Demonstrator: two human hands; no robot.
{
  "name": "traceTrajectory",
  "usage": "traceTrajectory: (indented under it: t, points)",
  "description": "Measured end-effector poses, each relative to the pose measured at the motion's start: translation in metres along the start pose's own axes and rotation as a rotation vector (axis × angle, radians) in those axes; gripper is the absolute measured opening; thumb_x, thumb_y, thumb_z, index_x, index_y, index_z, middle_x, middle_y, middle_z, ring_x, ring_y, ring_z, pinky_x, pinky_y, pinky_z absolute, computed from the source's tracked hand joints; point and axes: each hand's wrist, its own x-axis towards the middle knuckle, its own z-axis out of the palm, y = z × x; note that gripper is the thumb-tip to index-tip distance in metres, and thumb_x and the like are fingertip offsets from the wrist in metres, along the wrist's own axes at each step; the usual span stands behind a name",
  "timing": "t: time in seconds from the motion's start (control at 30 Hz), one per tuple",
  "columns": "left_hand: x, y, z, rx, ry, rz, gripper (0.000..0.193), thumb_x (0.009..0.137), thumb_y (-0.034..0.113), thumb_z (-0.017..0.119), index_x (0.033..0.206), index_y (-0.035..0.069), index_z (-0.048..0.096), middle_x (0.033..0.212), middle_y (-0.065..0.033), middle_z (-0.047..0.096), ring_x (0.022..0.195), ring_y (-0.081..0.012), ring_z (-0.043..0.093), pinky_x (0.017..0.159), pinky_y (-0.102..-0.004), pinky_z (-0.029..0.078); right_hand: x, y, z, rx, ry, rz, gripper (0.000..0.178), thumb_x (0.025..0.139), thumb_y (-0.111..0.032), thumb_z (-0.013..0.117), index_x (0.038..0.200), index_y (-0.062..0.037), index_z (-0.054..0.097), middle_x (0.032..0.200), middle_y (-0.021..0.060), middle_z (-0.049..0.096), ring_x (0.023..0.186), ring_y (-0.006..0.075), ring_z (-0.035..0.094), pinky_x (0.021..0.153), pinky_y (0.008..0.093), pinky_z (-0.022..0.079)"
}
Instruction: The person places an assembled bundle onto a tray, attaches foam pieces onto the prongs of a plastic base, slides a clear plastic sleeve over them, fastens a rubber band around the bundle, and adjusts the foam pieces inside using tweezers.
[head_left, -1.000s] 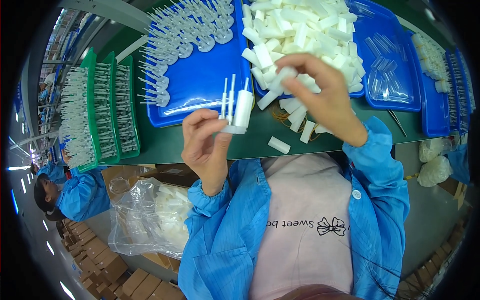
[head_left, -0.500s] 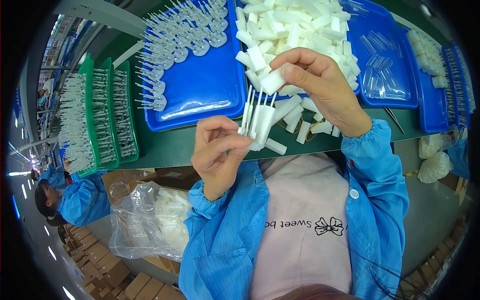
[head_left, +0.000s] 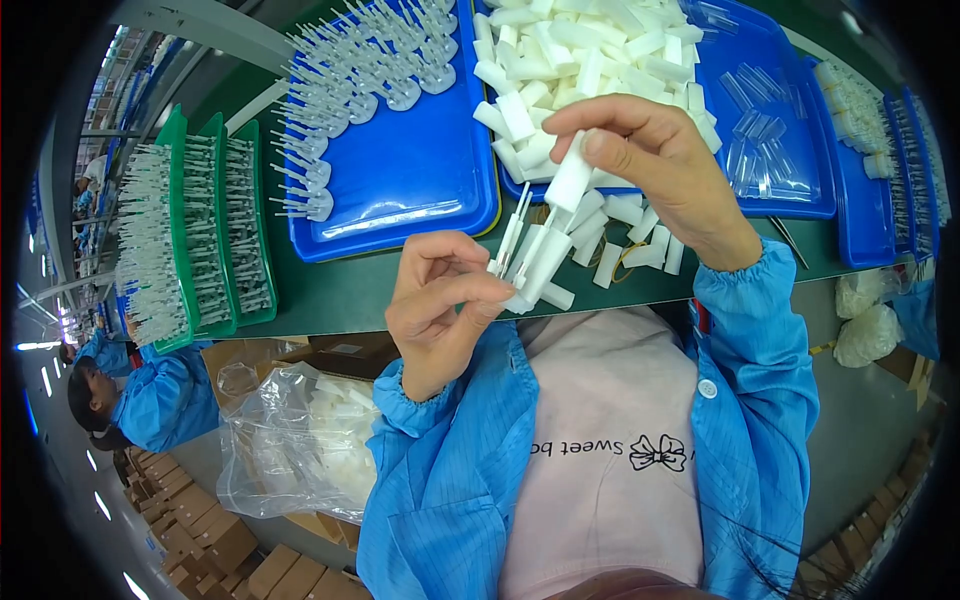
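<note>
My left hand (head_left: 440,315) pinches the base of a white plastic piece with several thin upright prongs (head_left: 516,228). A white foam sleeve (head_left: 545,265) sits around part of it, low down near my fingertips. Between the thumb and fingers of my right hand (head_left: 675,170) is a second white foam sleeve (head_left: 571,180), tilted, its lower end at the tip of one prong. Whether the prong has entered the foam I cannot tell. Below my right hand, loose foam sleeves (head_left: 607,264) lie on the green table (head_left: 350,312), with a yellowish rubber band among them.
Behind my hands is a large heap of foam sleeves (head_left: 600,60). A blue tray (head_left: 400,185) with clear pronged pieces stands left, beside green racks (head_left: 185,230). Right are a blue tray with clear tubes (head_left: 760,150) and tweezers (head_left: 788,240). A bagged carton (head_left: 290,440) stands below the table.
The foam sleeve in my right hand has turned more upright and come onto the prong's tip. The pronged piece in my left hand has tilted to the right.
</note>
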Motion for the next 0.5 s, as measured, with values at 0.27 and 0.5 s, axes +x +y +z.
traceTrajectory:
  t: [0.27, 0.5]
  points:
    - [0.001, 0.004, 0.004, 0.132, 0.022, 0.078, 0.012, 0.074, 0.000, 0.072, 0.085, 0.003, 0.071, 0.105, -0.0114, 0.049, 0.080, -0.0157, 0.054, 0.072, -0.0268, 0.048, -0.008, -0.002, 0.006, 0.115, 0.023, 0.070, 0.021, 0.086, -0.018, 0.062, 0.100, -0.0030, 0.060, 0.098, 0.0067, 0.063, 0.090, 0.0123, 0.057, 0.085, 0.0270, 0.043]
    - [0.000, 0.002, 0.008, 0.176, 0.035, 0.140, 0.019, 0.075, 0.006, 0.073, 0.093, 0.001, 0.067, 0.109, -0.0138, 0.048, 0.080, -0.0165, 0.054, 0.075, -0.0272, 0.048, -0.013, -0.002, 0.012, -0.043, -0.033, 0.065, 0.014, 0.085, -0.016, 0.064, 0.089, -0.0018, 0.063, 0.089, 0.0039, 0.062, 0.087, 0.0105, 0.056, 0.081, 0.0250, 0.042]
